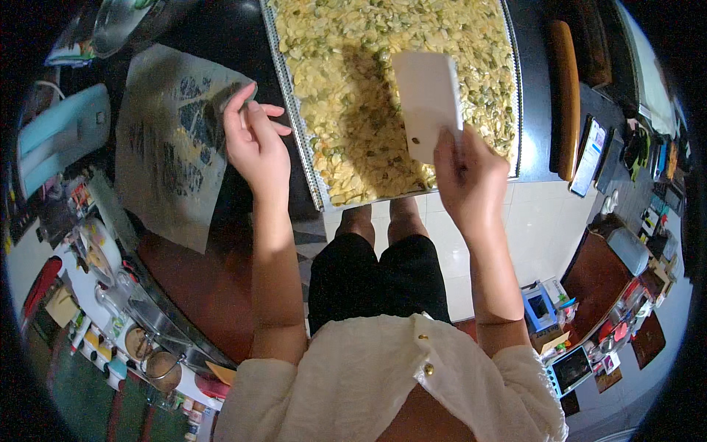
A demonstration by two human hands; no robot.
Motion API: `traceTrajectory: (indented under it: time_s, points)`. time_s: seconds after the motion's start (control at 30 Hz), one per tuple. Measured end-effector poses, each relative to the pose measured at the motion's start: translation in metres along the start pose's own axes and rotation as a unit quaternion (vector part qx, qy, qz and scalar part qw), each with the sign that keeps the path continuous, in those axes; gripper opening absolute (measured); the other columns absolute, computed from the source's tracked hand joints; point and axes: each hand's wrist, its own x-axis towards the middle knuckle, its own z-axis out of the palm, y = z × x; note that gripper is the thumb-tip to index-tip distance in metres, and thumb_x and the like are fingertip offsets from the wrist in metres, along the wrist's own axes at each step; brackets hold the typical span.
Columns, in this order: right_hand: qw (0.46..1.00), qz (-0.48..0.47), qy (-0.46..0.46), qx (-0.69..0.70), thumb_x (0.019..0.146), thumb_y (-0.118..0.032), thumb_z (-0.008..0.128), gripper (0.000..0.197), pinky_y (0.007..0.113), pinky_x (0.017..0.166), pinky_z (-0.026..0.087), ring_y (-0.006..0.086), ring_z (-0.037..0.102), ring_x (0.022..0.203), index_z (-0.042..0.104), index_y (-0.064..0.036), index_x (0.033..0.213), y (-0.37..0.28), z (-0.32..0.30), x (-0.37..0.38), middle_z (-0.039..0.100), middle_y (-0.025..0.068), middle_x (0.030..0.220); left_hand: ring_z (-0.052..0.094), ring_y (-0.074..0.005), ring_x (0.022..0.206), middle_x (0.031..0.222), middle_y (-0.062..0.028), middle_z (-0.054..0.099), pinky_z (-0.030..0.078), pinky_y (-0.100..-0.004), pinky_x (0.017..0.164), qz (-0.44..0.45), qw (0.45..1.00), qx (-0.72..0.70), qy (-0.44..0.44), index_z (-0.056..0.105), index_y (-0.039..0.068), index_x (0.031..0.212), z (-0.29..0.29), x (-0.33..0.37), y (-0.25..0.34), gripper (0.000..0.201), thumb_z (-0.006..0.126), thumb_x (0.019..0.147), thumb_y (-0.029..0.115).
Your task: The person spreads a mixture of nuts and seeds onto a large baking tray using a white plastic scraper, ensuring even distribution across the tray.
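Observation:
A large shallow tray with a perforated metal rim is covered by a layer of pale flakes and green seeds, which look like sliced almonds and pumpkin seeds. My right hand grips a white flat dough scraper by its lower end, over the tray's right half. The scraper casts a shadow on the layer, and a small hole shows near its lower corner. Just outside the tray's left rim, my left hand hangs with fingers apart, holding nothing I can see.
Left of the tray lies a stained translucent sheet on the dark counter. A rolling pin and a lit phone lie to the right. A light-blue appliance stands far left. Crowded shelves with bowls run along the lower left.

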Motion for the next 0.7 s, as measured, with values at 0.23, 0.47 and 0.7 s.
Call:
traceTrajectory:
  time_s: [0.23,0.47,0.7]
  points:
    - [0.999,-0.023,0.007,-0.042,0.081,-0.009,0.063,0.009,0.042,0.048,0.045,0.0379,0.056,0.051,0.056,-0.0042,0.079,-0.001,0.001,0.005,0.055,0.0180,0.060,0.057,-0.0070,0.063,0.097,-0.0105,0.066,0.043,-0.0187,0.051,-0.039,0.994,0.074,-0.072,0.048,0.003,0.122,-0.021,-0.038,0.012,0.028,0.043,0.097,0.012]
    - [0.998,-0.040,-0.026,-0.041,0.080,-0.011,0.063,0.012,0.043,0.050,0.046,0.0382,0.057,0.055,0.054,-0.0042,0.076,-0.006,0.007,0.007,0.056,0.0193,0.062,0.058,-0.0085,0.062,0.102,-0.0148,0.066,0.047,-0.0196,0.056,-0.051,0.996,0.010,-0.067,0.048,0.001,0.121,-0.026,-0.051,0.007,0.027,0.042,0.097,0.012]
    - [1.000,-0.022,0.001,0.001,0.080,-0.011,0.063,0.012,0.043,0.050,0.046,0.0372,0.057,0.054,0.054,-0.0040,0.077,-0.011,0.007,0.005,0.056,0.0188,0.060,0.060,-0.0088,0.063,0.102,-0.0198,0.066,0.047,-0.0197,0.056,-0.060,0.995,-0.043,-0.063,0.047,-0.001,0.121,-0.029,-0.054,-0.004,0.029,0.041,0.098,0.015]
